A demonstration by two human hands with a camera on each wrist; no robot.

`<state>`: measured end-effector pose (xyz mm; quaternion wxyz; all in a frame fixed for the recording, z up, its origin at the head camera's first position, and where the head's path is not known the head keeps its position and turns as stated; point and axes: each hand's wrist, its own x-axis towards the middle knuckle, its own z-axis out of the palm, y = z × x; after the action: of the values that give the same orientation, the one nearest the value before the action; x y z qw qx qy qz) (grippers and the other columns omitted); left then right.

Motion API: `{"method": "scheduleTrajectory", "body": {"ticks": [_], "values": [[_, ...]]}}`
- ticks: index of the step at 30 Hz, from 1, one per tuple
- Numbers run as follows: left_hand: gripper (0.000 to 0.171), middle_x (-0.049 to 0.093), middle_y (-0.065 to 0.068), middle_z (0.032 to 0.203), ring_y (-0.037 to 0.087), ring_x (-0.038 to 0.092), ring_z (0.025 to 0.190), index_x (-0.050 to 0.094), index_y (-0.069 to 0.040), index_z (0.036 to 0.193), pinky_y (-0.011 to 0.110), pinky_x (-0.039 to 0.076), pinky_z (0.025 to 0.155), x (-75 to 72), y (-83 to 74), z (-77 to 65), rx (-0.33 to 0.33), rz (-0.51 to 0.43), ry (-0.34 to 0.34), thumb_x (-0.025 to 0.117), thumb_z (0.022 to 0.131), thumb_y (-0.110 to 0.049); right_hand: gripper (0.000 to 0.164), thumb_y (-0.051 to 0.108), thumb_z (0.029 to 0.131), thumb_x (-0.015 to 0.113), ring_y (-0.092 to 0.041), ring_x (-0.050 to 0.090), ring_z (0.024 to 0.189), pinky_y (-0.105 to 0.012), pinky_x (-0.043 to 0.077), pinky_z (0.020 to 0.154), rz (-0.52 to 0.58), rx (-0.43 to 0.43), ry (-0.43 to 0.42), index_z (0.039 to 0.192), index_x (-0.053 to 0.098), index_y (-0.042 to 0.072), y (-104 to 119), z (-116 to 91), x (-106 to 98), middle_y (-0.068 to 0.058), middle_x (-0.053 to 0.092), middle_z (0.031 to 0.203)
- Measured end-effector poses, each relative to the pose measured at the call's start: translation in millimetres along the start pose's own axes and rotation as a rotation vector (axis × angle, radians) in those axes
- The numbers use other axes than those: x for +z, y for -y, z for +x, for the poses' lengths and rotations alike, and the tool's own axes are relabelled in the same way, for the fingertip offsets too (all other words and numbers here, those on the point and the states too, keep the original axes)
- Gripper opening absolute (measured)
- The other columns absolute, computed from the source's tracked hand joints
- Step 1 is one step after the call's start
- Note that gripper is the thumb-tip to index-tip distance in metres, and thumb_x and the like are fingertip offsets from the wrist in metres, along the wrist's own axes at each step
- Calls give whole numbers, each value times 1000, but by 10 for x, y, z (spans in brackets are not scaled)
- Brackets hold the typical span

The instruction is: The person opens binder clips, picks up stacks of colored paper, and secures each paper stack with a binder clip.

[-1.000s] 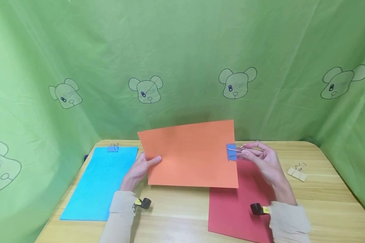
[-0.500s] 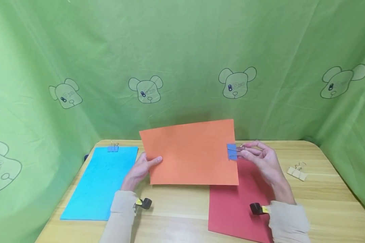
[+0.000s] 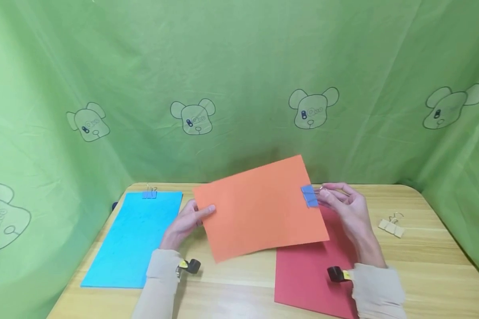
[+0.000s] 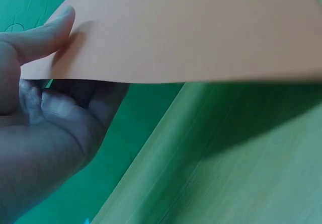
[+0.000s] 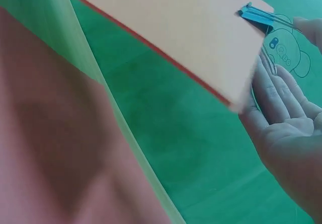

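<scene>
Thumb against fingers, the right hand (image 3: 350, 210) pinches the wire handles (image 5: 284, 21) of a blue binder clip (image 3: 309, 197) on one short edge of a rectangular orange paper sheet (image 3: 261, 210); the left hand (image 3: 186, 220) pinches the opposite end, apparently steadying it aloft, partly over a rectangular red sheet (image 3: 303, 279). Since the earlier frame, that left end has dipped.

My left hand (image 3: 185, 219) grips, its left thumb (image 3: 206, 211) extended on the near side, its fingers (image 4: 106, 100) tucked behind. My right hand (image 3: 353, 210) pinches between thumb and fingers (image 5: 271, 90), the palm facing inward. Sleeved to the wrist, my left forearm (image 3: 157, 283) and right forearm (image 3: 377, 290) reach forward, well apart, with both hands raised.
</scene>
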<state>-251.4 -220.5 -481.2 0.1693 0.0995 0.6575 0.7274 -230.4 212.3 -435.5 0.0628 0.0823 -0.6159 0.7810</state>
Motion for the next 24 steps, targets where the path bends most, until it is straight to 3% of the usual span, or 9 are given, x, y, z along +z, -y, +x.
{"method": "scheduleTrajectory", "body": {"ticks": [4,10,14,18,21,24], "values": [[16,75,5,96,18,74,84,66,-6,116,31,59,76,-3,-8,7,17,-13,34,65,100,-8,27,2,96,71,-17,76,88,-31,59,84,-22,10,-11,120,61,-5,27,-16,-5,-4,78,103],[32,76,6,100,18,73,86,63,-1,132,32,58,79,-51,-52,-34,9,29,-6,64,101,-7,29,4,96,71,-18,76,88,-32,59,83,-56,38,31,121,60,-6,39,-17,10,-5,78,104],[34,75,8,111,19,71,97,66,-4,132,29,54,83,-28,-114,-63,-11,239,-30,67,100,-12,34,8,96,73,-17,75,92,-31,59,84,-118,89,65,124,59,-4,29,-17,39,-5,77,106],[32,74,12,115,20,68,100,68,-3,130,27,47,74,83,-161,-42,5,479,47,68,99,-12,37,14,95,76,-16,74,97,-31,59,85,-213,141,106,127,61,2,0,-16,93,-4,76,110],[32,75,15,111,21,65,91,67,-1,130,27,44,67,177,-158,-16,13,528,103,67,100,-11,43,19,94,77,-15,73,102,-30,59,86,-292,156,137,130,60,4,-27,-19,146,-5,75,115],[32,75,13,108,22,62,84,67,-1,130,26,44,64,250,-142,-4,7,513,109,68,99,-11,50,24,93,78,-14,70,109,-28,57,89,-344,166,167,135,58,5,-47,-31,204,-8,73,122]]}}
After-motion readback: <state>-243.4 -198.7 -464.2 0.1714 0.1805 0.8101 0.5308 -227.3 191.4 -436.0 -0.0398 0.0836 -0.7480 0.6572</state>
